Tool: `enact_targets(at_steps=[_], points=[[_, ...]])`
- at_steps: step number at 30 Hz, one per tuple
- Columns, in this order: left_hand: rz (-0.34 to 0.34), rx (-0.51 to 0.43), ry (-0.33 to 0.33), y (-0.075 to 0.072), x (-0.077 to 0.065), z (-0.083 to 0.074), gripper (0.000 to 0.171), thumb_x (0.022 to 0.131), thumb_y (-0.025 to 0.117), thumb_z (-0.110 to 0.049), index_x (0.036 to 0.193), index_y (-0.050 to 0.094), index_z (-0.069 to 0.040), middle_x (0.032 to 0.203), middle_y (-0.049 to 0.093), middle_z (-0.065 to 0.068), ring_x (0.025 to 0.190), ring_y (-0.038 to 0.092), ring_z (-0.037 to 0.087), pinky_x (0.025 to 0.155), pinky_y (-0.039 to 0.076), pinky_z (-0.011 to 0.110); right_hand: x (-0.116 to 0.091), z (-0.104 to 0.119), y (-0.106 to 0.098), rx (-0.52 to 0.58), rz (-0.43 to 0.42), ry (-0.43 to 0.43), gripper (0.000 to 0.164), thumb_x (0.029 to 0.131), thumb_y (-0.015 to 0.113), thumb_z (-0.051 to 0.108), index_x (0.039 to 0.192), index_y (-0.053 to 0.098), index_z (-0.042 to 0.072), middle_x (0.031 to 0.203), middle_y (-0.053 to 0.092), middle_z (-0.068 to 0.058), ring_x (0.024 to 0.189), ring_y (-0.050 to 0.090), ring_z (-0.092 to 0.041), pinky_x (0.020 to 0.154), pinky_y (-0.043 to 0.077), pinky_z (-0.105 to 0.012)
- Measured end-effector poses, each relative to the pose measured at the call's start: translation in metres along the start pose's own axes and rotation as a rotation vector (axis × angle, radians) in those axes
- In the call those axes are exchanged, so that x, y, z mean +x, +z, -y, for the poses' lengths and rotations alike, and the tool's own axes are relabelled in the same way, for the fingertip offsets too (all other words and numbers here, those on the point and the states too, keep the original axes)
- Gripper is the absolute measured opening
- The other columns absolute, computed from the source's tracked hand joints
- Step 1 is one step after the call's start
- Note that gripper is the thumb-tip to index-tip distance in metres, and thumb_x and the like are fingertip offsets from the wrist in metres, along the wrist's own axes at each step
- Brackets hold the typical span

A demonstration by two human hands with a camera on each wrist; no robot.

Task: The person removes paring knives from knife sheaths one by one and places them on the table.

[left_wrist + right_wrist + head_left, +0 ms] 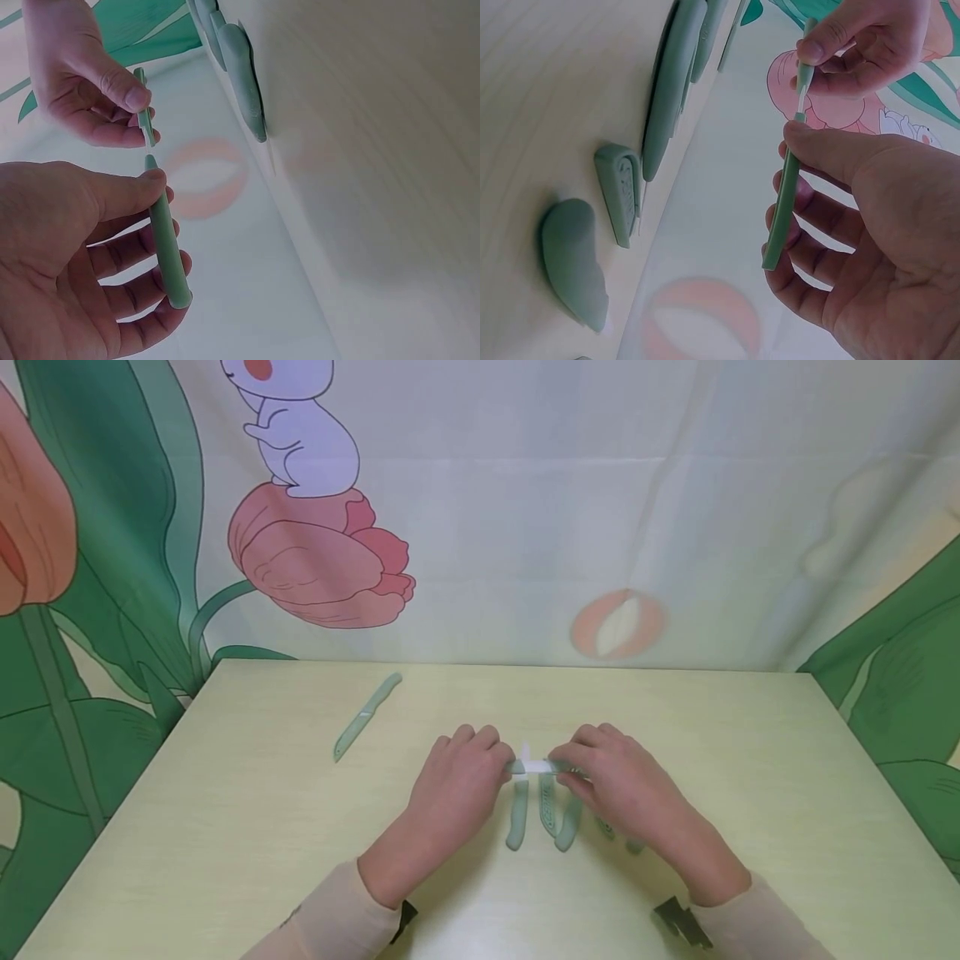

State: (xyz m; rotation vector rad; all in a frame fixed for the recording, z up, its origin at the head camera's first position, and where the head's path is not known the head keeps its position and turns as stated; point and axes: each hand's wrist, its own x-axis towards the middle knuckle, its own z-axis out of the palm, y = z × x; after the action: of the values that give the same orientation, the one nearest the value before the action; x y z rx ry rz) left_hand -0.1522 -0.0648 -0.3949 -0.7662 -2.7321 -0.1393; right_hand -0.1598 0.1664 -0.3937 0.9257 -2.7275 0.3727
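Between both hands, above the table, a knife with a green handle (171, 262) is held level, side-on in the head view. My left hand (467, 777) grips the handle with thumb and fingertips. My right hand (618, 781) pinches the green blade cover (781, 206). A short pale stretch of blade (536, 767) shows between handle and cover; the cover hides the rest. Below the hands lie several green pieces: a knife handle (517, 818), a perforated blade cover (547, 806) and another handle (570, 822). My right hand partly hides the pieces farther right.
A covered green knife (367, 717) lies apart on the table's back left. The pale wooden table (225, 827) ends at a printed curtain (487, 527) hanging behind its back edge. Dark straps (682, 922) show beneath the sleeves.
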Motion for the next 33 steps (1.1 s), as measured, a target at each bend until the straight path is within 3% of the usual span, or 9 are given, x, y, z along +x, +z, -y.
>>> enact_targets(at_steps=[33], points=[[0.009,-0.006,-0.011,-0.0019,-0.0003,0.0016,0.013,0.092,0.086,-0.021,0.1,0.078,-0.017,0.083,0.055,-0.003,0.073,0.045,0.019,0.062,0.04,0.028,-0.0007,-0.0019,-0.0036,0.005,0.015,0.001,0.024,0.087,0.089,0.013,0.11,0.081,0.013,0.099,0.071,0.0,0.084,0.06,-0.019,0.072,0.052,-0.032]])
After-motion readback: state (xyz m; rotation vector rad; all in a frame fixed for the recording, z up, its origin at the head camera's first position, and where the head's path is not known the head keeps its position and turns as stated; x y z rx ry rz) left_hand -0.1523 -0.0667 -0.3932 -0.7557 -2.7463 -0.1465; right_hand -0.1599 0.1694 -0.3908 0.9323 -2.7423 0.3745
